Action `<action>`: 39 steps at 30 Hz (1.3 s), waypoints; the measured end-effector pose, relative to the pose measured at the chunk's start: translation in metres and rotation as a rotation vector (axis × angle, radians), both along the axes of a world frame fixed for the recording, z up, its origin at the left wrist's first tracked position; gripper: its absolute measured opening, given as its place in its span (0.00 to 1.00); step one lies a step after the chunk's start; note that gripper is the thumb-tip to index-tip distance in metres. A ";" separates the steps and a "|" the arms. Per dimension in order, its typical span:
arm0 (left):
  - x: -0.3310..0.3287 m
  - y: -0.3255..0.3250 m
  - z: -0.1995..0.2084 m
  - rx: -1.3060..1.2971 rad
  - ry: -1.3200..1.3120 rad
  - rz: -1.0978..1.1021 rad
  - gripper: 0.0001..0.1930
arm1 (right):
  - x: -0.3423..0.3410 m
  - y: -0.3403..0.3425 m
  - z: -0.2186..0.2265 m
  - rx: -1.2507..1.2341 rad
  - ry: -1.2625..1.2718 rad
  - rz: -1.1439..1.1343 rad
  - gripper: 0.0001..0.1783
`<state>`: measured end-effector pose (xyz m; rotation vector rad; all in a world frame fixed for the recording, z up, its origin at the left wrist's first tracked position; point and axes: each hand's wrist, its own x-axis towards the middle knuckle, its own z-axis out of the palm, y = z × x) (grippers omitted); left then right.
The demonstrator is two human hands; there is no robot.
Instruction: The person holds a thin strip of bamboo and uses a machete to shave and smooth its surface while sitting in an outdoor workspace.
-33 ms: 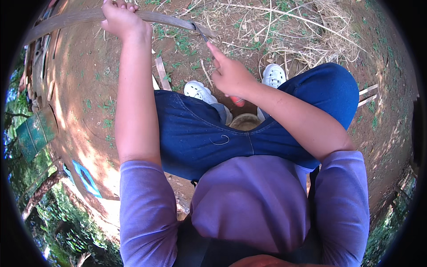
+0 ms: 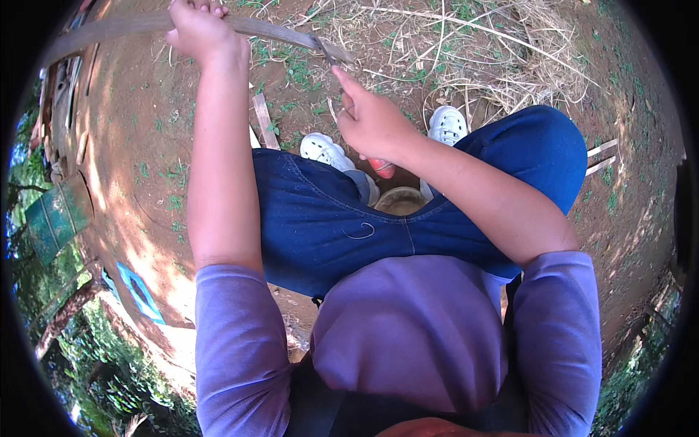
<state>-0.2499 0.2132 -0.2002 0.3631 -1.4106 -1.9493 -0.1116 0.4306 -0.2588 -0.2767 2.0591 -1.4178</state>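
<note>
My left hand [image 2: 202,30] is closed around a long, flat, brownish-grey wooden strip [image 2: 269,30], perhaps bamboo, which runs from the far left edge past the top of my feet. My right hand [image 2: 375,124] grips a knife, its red handle [image 2: 381,168] poking out below the palm. The index finger stretches along the knife toward the dark, narrow blade [image 2: 322,51]. That blade crosses the strip close to its right end and appears to touch it. Most of the handle is hidden inside my fist.
Pale shavings and thin strips [image 2: 510,54] lie heaped on the soil ahead. Between my white shoes [image 2: 326,151] sits a round, pale object [image 2: 400,200], partly hidden by my blue trousers. Short wooden slats [image 2: 265,120] lie left of my feet; a green panel [image 2: 54,218] stands far left.
My right hand has shifted slightly left with the knife, and the red handle has moved with it. My left hand and the strip are almost where they were.
</note>
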 end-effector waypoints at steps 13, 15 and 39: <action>-0.010 0.027 0.004 -0.025 0.003 -0.035 0.17 | 0.045 0.002 -0.008 -0.069 0.114 0.248 0.42; -0.007 0.030 0.008 -0.051 -0.011 -0.070 0.19 | 0.047 -0.003 0.011 -0.202 0.156 0.308 0.42; -0.008 0.015 0.003 -0.067 -0.010 -0.074 0.19 | -0.001 0.013 -0.033 0.126 -0.125 -0.082 0.43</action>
